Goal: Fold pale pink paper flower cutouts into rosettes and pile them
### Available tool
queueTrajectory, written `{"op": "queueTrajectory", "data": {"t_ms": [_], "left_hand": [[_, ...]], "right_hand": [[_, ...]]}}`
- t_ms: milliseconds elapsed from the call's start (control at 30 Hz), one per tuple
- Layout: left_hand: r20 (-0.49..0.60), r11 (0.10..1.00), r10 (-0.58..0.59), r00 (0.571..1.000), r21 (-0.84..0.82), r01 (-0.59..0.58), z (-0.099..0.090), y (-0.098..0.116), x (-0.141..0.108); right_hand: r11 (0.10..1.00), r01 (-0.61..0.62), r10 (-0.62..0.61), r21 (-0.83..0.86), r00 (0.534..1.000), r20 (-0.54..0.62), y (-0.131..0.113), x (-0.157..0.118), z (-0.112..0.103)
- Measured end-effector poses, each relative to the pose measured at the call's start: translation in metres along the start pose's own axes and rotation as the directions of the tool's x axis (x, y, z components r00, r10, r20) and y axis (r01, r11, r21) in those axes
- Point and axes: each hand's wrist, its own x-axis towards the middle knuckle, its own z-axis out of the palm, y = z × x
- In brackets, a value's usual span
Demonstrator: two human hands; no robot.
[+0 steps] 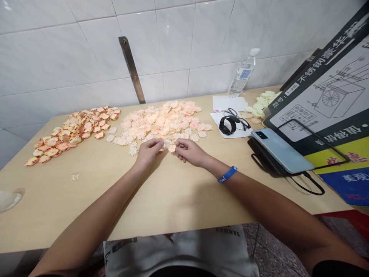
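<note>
My left hand (149, 152) and my right hand (188, 151) meet at the near edge of a wide heap of pale pink artificial flower pieces (157, 123) with scalloped rims. Both hands are closed in a pinch. A small pale pink flower piece (172, 148) shows between the fingertips, most plainly at my right hand's fingers. Something whitish and thin lies at my left fingertips, and it appears to belong to the same piece. A blue wristband (227, 174) is on my right wrist. Left of the pink heap lies a pile of yellow and red flower pieces (67, 134).
At the right stand a water bottle (242, 75), pale yellow flower pieces (262, 102), white paper (229, 103), a black watch (227, 125) and glasses (240, 121). A light blue phone (281, 148) rests on a black case before a printed carton (325, 88). Small scraps (75, 176) lie at left.
</note>
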Motion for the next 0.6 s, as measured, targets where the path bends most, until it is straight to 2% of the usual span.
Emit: {"op": "queueTrajectory", "data": {"t_ms": [67,133,200,267,433,600], "left_hand": [[-0.006,0.989,-0.076,0.997,-0.128,0.074,0.0,-0.001,0.002],[0.042,0.979,-0.093,0.995,-0.179,0.099,0.002,-0.001,0.002],[0.068,0.994,-0.04,0.997,-0.102,0.047,0.004,0.001,-0.001],[0.054,0.998,0.051,0.997,0.038,-0.053,0.007,0.003,-0.006],[0.05,0.951,0.195,0.98,0.234,-0.201,0.008,0.006,-0.014],[0.105,0.872,0.328,0.939,0.348,-0.343,0.008,0.003,-0.016]], "right_hand": [[1.0,-0.008,0.007,0.019,0.999,0.044,0.001,0.001,-0.002],[1.0,-0.022,0.021,0.013,0.998,0.058,0.001,0.001,-0.002],[0.999,-0.028,0.029,-0.017,0.999,0.026,-0.002,-0.001,0.0],[0.999,-0.019,0.019,-0.048,1.0,-0.015,-0.006,-0.004,0.004],[0.996,-0.027,0.019,-0.091,0.995,-0.094,-0.012,-0.007,0.011],[0.998,-0.023,0.019,-0.058,0.997,-0.071,-0.009,-0.006,0.011]]}}
